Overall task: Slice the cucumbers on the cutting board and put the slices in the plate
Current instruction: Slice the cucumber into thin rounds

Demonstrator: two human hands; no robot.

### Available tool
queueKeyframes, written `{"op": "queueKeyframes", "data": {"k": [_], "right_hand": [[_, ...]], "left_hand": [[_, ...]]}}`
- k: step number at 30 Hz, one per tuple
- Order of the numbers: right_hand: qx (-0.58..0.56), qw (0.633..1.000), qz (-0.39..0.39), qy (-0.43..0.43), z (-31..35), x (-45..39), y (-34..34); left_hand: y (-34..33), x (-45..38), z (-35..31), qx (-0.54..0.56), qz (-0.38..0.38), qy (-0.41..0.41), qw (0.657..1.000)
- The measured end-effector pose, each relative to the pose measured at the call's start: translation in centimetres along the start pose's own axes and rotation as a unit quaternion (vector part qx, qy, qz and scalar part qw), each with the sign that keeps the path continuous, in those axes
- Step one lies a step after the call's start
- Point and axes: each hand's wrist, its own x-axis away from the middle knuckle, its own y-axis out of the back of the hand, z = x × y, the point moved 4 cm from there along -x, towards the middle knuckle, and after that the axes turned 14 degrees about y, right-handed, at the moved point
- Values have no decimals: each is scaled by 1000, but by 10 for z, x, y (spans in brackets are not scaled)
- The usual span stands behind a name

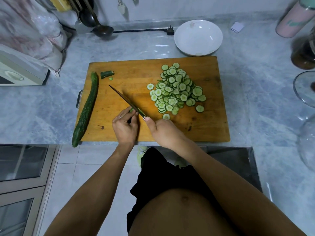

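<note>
A wooden cutting board (209, 130) lies on the grey marble counter. A heap of cucumber slices (177, 89) covers its right middle. My right hand (163, 132) grips the knife (122, 97), whose blade points up and left across the board. My left hand (125, 125) pinches a small cucumber stub (132, 109) against the blade. A whole dark cucumber (86, 109) lies along the board's left edge. A cut end piece (106, 74) sits near the board's top left. The white plate (198, 37) stands behind the board with no slices in it.
A white appliance (20, 70) and plastic bags sit at the left. A ladle (100, 28) and a black plug cord (169, 30) lie at the back. A pink bottle (293, 21), a dark jar and a glass lid (305, 89) stand on the right.
</note>
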Motion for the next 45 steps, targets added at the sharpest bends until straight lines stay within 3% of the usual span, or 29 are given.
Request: {"op": "queueKeyframes", "data": {"k": [6, 23, 45], "right_hand": [[-16, 1000, -6, -14, -5, 4, 22], [9, 999, 4, 52, 0, 21, 20], [-1, 999, 34, 32, 13, 30, 17]], "left_hand": [[2, -3, 2, 28, 5, 16, 999], [5, -11, 6, 56, 23, 25, 998], [-1, -17, 21, 76, 27, 25, 996]]}}
